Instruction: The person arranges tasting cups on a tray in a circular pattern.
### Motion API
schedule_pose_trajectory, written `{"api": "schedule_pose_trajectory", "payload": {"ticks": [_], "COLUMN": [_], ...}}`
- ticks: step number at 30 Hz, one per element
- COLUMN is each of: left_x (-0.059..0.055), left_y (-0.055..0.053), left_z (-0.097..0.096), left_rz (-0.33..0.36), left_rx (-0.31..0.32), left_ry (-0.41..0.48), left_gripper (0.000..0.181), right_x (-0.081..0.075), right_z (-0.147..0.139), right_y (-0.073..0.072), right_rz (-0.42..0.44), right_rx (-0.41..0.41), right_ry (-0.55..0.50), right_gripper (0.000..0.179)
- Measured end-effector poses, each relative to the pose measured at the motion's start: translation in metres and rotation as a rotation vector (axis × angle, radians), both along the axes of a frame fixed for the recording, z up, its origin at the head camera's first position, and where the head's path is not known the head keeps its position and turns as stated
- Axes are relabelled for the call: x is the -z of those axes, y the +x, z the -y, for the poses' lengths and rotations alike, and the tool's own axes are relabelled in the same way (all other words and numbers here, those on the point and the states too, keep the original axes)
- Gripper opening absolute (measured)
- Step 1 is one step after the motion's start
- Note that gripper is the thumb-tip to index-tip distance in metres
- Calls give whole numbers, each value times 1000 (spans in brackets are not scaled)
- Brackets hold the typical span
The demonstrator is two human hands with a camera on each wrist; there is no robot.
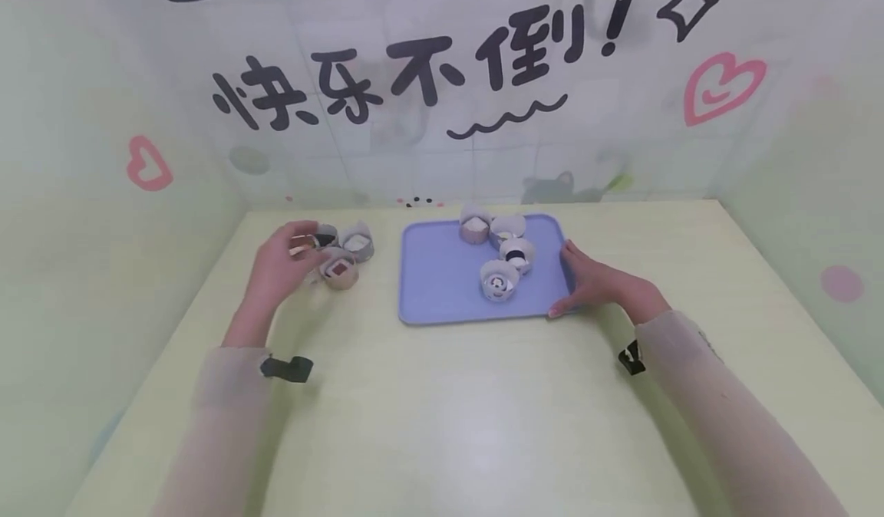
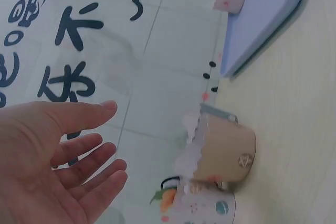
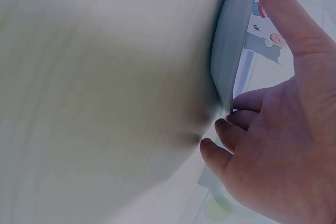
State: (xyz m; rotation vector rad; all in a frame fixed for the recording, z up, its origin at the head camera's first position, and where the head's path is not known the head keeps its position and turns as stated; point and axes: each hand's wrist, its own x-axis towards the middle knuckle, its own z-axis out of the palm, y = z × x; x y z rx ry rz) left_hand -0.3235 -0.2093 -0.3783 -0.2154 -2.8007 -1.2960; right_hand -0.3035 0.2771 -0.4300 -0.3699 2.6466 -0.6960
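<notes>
My left hand [image 1: 283,260] reaches to a cluster of small paper cups at the left, fingers loosely spread around a cup with a dark item [image 1: 325,235]. In the left wrist view that palm faces the cups and its fingers hold nothing. Beside it stand a cup with white contents [image 1: 357,242] and a tan cup with a square reddish patch [image 1: 340,268]. My right hand [image 1: 590,278] rests against the right end of a blue tray [image 1: 435,271], thumb at the front corner, fingertips along the side rim. Several paper cups [image 1: 499,282] stand on the tray's right half.
A pale wooden table [image 1: 470,409] carries everything. Behind it hangs a whitish sheet [image 1: 414,164] with black lettering and drawings, and pale green walls [image 1: 90,271] close both sides. A dark strap piece [image 1: 286,369] sticks out at the left wrist.
</notes>
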Motion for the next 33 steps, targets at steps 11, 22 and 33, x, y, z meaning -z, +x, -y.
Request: {"api": "schedule_pose_trajectory", "payload": {"ticks": [11,22,33], "left_x": [35,59,68], "left_y": [-2,-13,-14], "left_z": [49,52,48], "left_rz": [76,199,140], "left_rx": [-121,-136,-210], "left_ry": [-30,-15,0], "left_gripper": [82,94,72], "right_x": [-2,5,1], "right_z": [3,1,-1], "right_y": [2,1,0], "right_rz": [2,6,-10], "right_rx": [-13,-3,-3], "right_ry": [9,-1,0], "right_gripper": [137,138,137]}}
